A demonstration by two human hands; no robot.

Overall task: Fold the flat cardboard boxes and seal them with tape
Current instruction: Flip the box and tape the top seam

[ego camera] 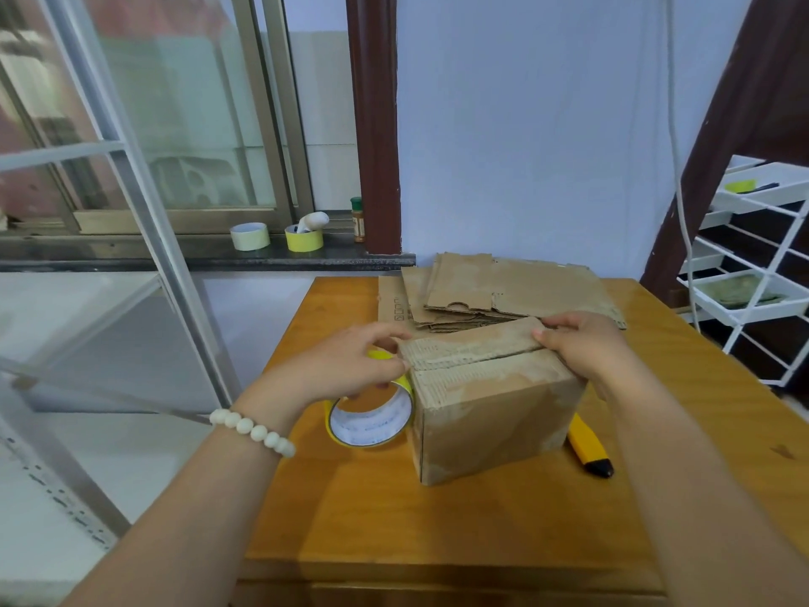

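A folded cardboard box (490, 414) stands on the wooden table (394, 510), its top flaps closed along a seam. My left hand (350, 365) holds a yellow tape roll (372, 420) against the box's left side, thumb and fingers at the left end of the seam. My right hand (582, 343) grips the box's right top edge, thumb on the far flap. Behind the box lies a stack of flat cardboard boxes (503, 291).
A yellow utility knife (589, 449) lies right of the box. Two tape rolls (276, 236) and a small bottle (357, 219) sit on the window sill. A white wire rack (753, 273) stands at the right, and an open window frame (144, 203) leans in at the left.
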